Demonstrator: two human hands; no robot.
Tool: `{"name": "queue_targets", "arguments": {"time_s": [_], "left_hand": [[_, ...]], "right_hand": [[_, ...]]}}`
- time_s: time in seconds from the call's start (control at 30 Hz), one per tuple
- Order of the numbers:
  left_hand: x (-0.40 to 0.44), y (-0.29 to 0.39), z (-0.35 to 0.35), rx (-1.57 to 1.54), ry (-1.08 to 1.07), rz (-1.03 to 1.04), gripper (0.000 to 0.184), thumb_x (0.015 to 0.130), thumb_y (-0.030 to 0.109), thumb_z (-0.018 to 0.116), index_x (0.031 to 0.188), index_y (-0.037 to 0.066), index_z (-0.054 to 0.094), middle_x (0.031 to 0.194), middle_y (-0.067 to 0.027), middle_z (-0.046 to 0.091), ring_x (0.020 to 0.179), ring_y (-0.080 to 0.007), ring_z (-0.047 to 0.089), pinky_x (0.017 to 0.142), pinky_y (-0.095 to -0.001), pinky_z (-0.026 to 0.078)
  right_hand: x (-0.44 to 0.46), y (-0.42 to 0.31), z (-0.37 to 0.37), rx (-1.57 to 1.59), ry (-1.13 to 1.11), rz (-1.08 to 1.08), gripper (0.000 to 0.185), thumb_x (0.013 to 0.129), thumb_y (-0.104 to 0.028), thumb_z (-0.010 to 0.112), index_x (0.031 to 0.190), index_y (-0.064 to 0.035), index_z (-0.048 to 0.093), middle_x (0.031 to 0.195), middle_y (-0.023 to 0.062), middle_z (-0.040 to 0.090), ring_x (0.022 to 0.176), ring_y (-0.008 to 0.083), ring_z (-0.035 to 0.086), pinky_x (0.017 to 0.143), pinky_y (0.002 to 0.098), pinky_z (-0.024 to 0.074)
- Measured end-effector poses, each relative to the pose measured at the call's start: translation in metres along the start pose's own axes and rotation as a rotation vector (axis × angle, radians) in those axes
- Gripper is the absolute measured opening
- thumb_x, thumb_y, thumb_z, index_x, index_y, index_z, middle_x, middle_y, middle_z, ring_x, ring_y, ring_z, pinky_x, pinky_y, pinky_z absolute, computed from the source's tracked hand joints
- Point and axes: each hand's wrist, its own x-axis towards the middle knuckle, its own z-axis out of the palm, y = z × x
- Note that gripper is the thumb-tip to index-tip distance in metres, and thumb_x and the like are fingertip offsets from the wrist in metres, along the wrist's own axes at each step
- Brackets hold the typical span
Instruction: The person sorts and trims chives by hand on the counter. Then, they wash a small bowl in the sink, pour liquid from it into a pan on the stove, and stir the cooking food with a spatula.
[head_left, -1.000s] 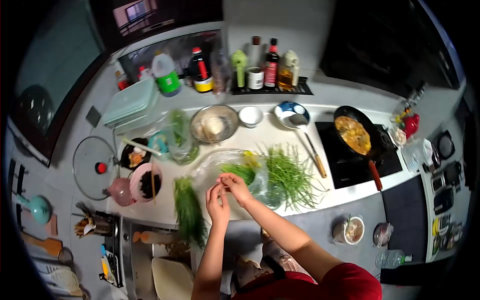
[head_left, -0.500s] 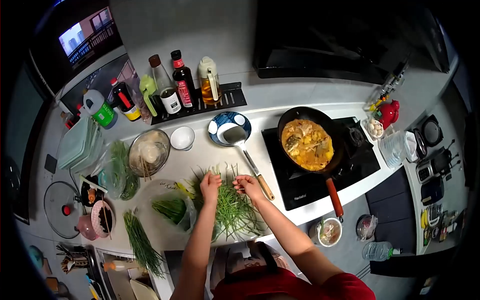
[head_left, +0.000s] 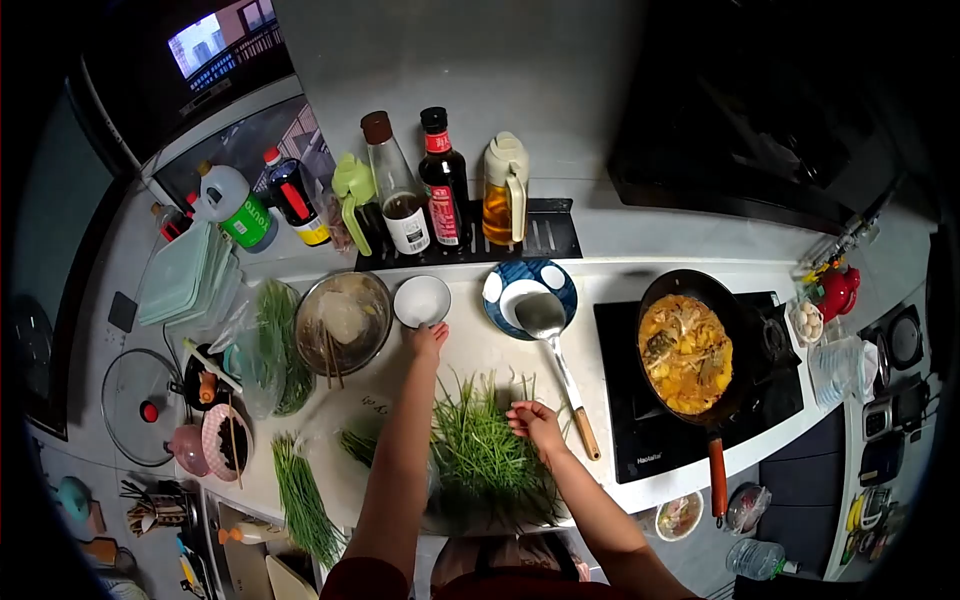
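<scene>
A small white bowl (head_left: 422,300) stands on the counter between the metal bowl and a blue-patterned plate (head_left: 496,288). My left hand (head_left: 430,340) is at its near rim, fingers closed against the edge. A loose heap of thin green stems (head_left: 490,440), like chives, is spread in front of me. Above its right side is my right hand (head_left: 537,426), with fingertips pinched together; anything between them is too small to make out. The spatula (head_left: 562,375) rests with its head on the plate and its wooden handle on the counter, near my right hand.
A wok (head_left: 690,350) of stew sits on the black hob (head_left: 640,430), its red handle toward me. Left are a metal bowl (head_left: 375,345) with chopsticks, bagged greens (head_left: 285,350) and a bundle of green stems (head_left: 300,490). Several bottles (head_left: 405,215) line the back.
My left hand has gone from above the green heap forward to the white bowl. My right hand stays pinched over the heap. The view has shifted, and the bowl keeps its place.
</scene>
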Motion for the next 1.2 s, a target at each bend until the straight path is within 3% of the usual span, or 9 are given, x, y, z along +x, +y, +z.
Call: {"name": "queue_targets", "arguments": {"time_s": [0.17, 0.47, 0.57, 0.77, 0.87, 0.9, 1.03, 1.1, 1.2], "left_hand": [[-0.032, 0.011, -0.004, 0.089, -0.052, 0.095, 0.032, 0.088, 0.016, 0.033, 0.116, 0.0, 0.031, 0.093, -0.0231, 0.056, 0.078, -0.029, 0.06, 0.069, -0.0367, 0.052], [-0.262, 0.062, -0.117, 0.128, -0.095, 0.311, 0.029, 0.086, 0.011, 0.034, 0.112, -0.001, 0.038, 0.074, -0.0156, 0.06, 0.06, -0.0215, 0.061, 0.054, -0.0308, 0.052], [-0.307, 0.064, -0.197, 0.029, 0.075, 0.406, 0.028, 0.085, 0.009, 0.035, 0.11, -0.003, 0.037, 0.071, -0.0151, 0.06, 0.056, -0.0195, 0.06, 0.048, -0.0273, 0.05], [-0.396, 0.056, -0.375, -0.126, 0.425, 0.587, 0.034, 0.088, 0.014, 0.038, 0.119, 0.002, 0.034, 0.077, -0.0141, 0.06, 0.057, -0.0166, 0.059, 0.048, -0.0257, 0.049], [-0.442, 0.058, -0.471, -0.369, 0.39, 0.394, 0.041, 0.091, 0.027, 0.037, 0.124, 0.005, 0.03, 0.081, -0.0125, 0.06, 0.062, -0.0165, 0.059, 0.053, -0.027, 0.049], [-0.468, 0.064, -0.496, -0.315, 0.504, 0.429, 0.044, 0.092, 0.037, 0.035, 0.123, 0.005, 0.034, 0.081, -0.0105, 0.06, 0.067, -0.0164, 0.059, 0.057, -0.0285, 0.048], [-0.515, 0.045, -0.677, -0.056, 1.086, 0.727, 0.032, 0.091, 0.025, 0.041, 0.114, 0.003, 0.047, 0.089, -0.0079, 0.059, 0.068, -0.0146, 0.056, 0.057, -0.0273, 0.046], [-0.531, 0.041, -0.788, 0.268, 1.313, 0.545, 0.028, 0.089, 0.014, 0.042, 0.114, 0.002, 0.047, 0.096, -0.0108, 0.057, 0.073, -0.0193, 0.056, 0.063, -0.0295, 0.046], [-0.558, 0.111, -0.856, 0.729, 1.45, 0.88, 0.031, 0.083, 0.005, 0.041, 0.113, 0.001, 0.049, 0.101, -0.0182, 0.054, 0.089, -0.0295, 0.053, 0.076, -0.0345, 0.043]], "right_hand": [[0.004, -0.006, 0.019, -0.044, -0.026, -0.077, 0.019, 0.089, -0.014, 0.045, 0.102, -0.0035, 0.053, 0.087, 0.005, 0.061, 0.071, 0.0107, 0.055, 0.064, 0.0238, 0.0466], [-0.043, 0.001, 0.133, -0.216, -0.366, -0.366, 0.05, 0.087, -0.014, 0.048, 0.131, -0.0005, 0.028, 0.07, 0.0044, 0.058, 0.053, 0.0074, 0.048, 0.048, 0.0206, 0.0407], [-0.078, 0.04, 0.179, -0.494, -0.57, -0.484, 0.049, 0.086, -0.011, 0.048, 0.129, 0.0025, 0.029, 0.058, 0.0027, 0.055, 0.043, 0.0074, 0.045, 0.041, 0.0208, 0.0381], [-0.185, 0.157, 0.285, -0.604, -1.019, -0.196, 0.039, 0.083, -0.005, 0.043, 0.121, 0.0016, 0.036, 0.067, 0.0106, 0.059, 0.05, 0.0151, 0.059, 0.043, 0.0248, 0.0482], [-0.226, 0.24, 0.334, -0.661, -1.122, -0.144, 0.032, 0.083, -0.004, 0.043, 0.115, 0.0006, 0.043, 0.073, 0.0119, 0.06, 0.052, 0.0167, 0.061, 0.045, 0.0271, 0.0501], [-0.245, 0.267, 0.351, -0.675, -1.152, -0.099, 0.03, 0.083, -0.004, 0.043, 0.113, 0.0005, 0.045, 0.073, 0.0123, 0.06, 0.052, 0.0164, 0.061, 0.046, 0.0278, 0.0501], [-0.308, 0.383, 0.422, -0.855, -1.191, -0.074, 0.029, 0.081, -0.005, 0.043, 0.11, 0.0003, 0.045, 0.066, 0.0122, 0.059, 0.05, 0.0185, 0.06, 0.043, 0.0281, 0.0508], [-0.347, 0.426, 0.449, -0.869, -1.172, -0.018, 0.028, 0.08, -0.004, 0.044, 0.108, 0.0007, 0.045, 0.065, 0.0134, 0.059, 0.049, 0.0197, 0.061, 0.041, 0.0297, 0.0505], [-0.373, 0.492, 0.478, -0.944, -1.157, -0.016, 0.028, 0.08, -0.004, 0.044, 0.108, 0.0009, 0.045, 0.066, 0.0141, 0.06, 0.05, 0.0204, 0.061, 0.041, 0.0307, 0.0506]]}}
